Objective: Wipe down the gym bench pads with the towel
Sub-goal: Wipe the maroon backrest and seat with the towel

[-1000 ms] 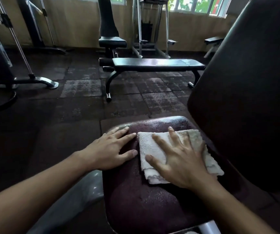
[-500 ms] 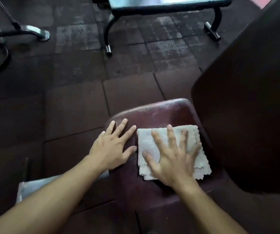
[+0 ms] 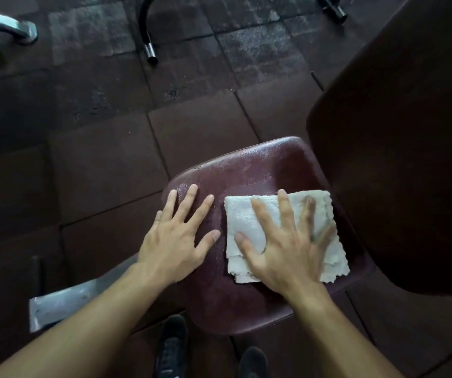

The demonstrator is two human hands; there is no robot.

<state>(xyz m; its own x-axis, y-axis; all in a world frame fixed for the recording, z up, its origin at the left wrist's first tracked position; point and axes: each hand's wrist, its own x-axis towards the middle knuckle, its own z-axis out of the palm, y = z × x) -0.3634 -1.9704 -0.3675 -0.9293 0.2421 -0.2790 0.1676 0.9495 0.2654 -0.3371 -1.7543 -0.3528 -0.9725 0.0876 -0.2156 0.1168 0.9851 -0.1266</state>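
A dark maroon seat pad [image 3: 249, 170] fills the middle of the view, its surface speckled with moisture. A folded white towel [image 3: 241, 214] lies flat on the pad's right half. My right hand [image 3: 287, 249] presses down on the towel with fingers spread and straight. My left hand [image 3: 175, 238] rests flat on the pad's left edge, fingers spread, just left of the towel and not touching it. The tall dark back pad [image 3: 399, 159] rises at the right, next to the towel's right edge.
Dark rubber floor tiles [image 3: 104, 165] surround the bench. A metal frame plate [image 3: 63, 304] shows under my left forearm. Two dark shoes [image 3: 173, 347] stand below the seat. Another bench's leg [image 3: 148, 47] and a chrome machine foot [image 3: 14, 28] sit at the far top.
The camera has tilted down, so the far bench and windows left the view and my shoes appeared. Both hands stay flat in about the same places on the pad and towel.
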